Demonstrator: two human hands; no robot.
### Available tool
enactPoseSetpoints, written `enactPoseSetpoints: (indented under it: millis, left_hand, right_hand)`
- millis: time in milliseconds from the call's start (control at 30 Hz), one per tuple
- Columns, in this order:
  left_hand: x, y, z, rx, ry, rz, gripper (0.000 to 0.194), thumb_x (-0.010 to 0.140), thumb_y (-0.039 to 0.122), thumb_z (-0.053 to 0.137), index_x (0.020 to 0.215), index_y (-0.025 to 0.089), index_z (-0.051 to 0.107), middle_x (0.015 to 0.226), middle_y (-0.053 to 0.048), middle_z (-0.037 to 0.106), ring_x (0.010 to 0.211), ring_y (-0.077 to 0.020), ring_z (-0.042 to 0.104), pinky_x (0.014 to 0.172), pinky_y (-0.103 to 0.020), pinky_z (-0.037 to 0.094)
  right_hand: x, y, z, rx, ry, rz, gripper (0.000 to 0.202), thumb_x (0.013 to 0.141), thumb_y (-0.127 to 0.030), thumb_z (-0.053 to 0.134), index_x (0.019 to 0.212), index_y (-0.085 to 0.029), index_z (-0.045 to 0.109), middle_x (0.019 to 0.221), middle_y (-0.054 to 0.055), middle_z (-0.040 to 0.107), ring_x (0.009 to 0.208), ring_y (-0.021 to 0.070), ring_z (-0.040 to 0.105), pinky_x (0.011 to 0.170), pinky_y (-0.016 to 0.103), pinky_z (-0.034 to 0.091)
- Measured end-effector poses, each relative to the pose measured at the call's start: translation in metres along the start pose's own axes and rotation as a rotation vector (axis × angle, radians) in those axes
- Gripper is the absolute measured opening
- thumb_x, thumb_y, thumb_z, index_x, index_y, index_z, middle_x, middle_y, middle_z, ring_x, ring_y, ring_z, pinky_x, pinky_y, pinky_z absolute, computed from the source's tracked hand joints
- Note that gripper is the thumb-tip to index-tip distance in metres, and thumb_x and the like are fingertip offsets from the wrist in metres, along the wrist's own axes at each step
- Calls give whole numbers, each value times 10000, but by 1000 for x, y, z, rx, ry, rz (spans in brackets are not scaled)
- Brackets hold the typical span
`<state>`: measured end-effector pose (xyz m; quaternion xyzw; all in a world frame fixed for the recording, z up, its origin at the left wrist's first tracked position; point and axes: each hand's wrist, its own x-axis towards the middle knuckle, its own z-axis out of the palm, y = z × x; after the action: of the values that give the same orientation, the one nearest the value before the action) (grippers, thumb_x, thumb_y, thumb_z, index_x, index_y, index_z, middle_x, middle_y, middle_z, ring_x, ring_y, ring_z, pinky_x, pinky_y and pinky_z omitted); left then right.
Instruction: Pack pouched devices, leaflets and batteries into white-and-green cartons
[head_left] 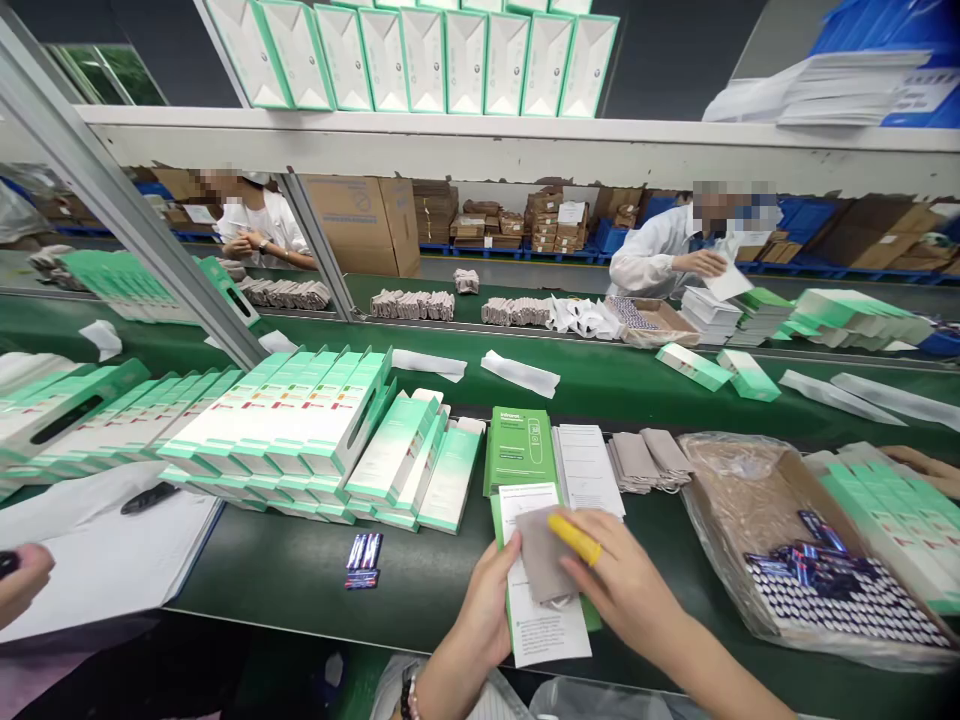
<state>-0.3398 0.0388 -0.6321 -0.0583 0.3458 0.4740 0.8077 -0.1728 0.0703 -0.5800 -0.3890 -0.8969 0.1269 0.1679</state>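
Note:
My left hand grips the left edge of a white printed leaflet with a green booklet beneath it. My right hand, a yellow cover on one finger, holds a small grey pouch against the leaflet; it is slightly blurred. Just beyond my hands are a stack of green booklets, a stack of white leaflets and folded grey pouches. Several batteries lie on the dark green table to the left of my hands.
White-green boxes are stacked at left. On the right, a plastic-lined carton holds many batteries. A hand shows at the right edge, another person's hand at the left. Across the line, two people work below a shelf.

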Motion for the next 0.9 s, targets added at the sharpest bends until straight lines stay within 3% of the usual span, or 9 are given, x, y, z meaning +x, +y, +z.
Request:
enactPoseSetpoints:
  millis: [100, 233, 367, 467, 567, 633, 700, 800, 900]
  left_hand:
    - [-2, -1, 1, 39, -58, -60, 389, 812, 320, 728, 1109, 89, 631, 932, -144, 751, 808, -247, 720, 772, -339, 548]
    - [-1, 1, 2, 96, -48, -92, 435, 756, 394, 778, 1042, 94, 643, 883, -134, 753, 748, -229, 711, 712, -317, 545]
    - [4, 6, 1, 189, -101, -94, 520, 668, 339, 850, 1081, 113, 629, 954, -124, 748, 784, -217, 705, 715, -294, 532]
    - [7, 11, -2, 221, -55, -88, 581, 614, 279, 867, 1111, 118, 613, 938, -114, 748, 787, -221, 697, 706, -289, 521]
    - [6, 20, -9, 240, 27, -61, 574, 616, 297, 851, 1111, 120, 620, 905, -110, 746, 781, -237, 693, 693, -295, 513]
    - [3, 29, -16, 240, 80, -13, 569, 627, 322, 846, 1118, 135, 628, 923, -107, 743, 816, -256, 695, 726, -313, 516]
    - [-2, 39, -24, 223, 141, 39, 558, 632, 353, 843, 1108, 142, 641, 930, -105, 741, 858, -278, 695, 768, -339, 518]
    - [-6, 50, -34, 177, 224, 95, 574, 596, 379, 859, 1078, 138, 658, 918, -112, 741, 898, -314, 692, 795, -369, 517]
    - [-7, 53, -42, 149, 255, 133, 628, 539, 388, 887, 1064, 117, 674, 906, -133, 744, 920, -344, 685, 794, -372, 511]
  right_hand:
    - [17, 15, -9, -52, -88, 44, 514, 939, -266, 536, 1418, -152, 390, 1433, 163, 472, 1293, 304, 457, 1057, 538, 417]
    - [35, 23, -6, 20, -326, 50, 518, 938, -300, 535, 1418, -152, 409, 1360, 146, 551, 1277, 281, 490, 1127, 548, 339]
    - [41, 23, -2, 97, -382, 58, 539, 919, -302, 565, 1424, -180, 420, 1333, 129, 570, 1241, 275, 512, 1130, 531, 328]
    - [48, 19, -7, 146, -433, 95, 529, 939, -363, 530, 1423, -174, 432, 1318, 128, 581, 1212, 283, 524, 1071, 494, 403]
    - [72, 25, -17, 248, -546, 28, 510, 965, -431, 477, 1431, -227, 431, 1363, 76, 564, 1255, 243, 510, 1123, 440, 353]
    - [103, 46, -19, 219, -526, 60, 419, 989, -421, 433, 1385, -295, 486, 1386, 4, 554, 1278, 179, 501, 1142, 341, 332]
    - [147, 81, -13, 60, -367, 261, 355, 1009, -356, 395, 1330, -304, 537, 1394, -28, 545, 1288, 132, 484, 1108, 249, 355]
    - [218, 142, 8, -97, -239, 490, 408, 984, -248, 443, 1360, -96, 489, 1470, 174, 419, 1386, 276, 344, 1150, 438, 283]
    - [265, 185, 39, -123, -236, 631, 404, 911, -295, 608, 1273, -128, 547, 1398, 149, 480, 1303, 308, 438, 1071, 546, 356]
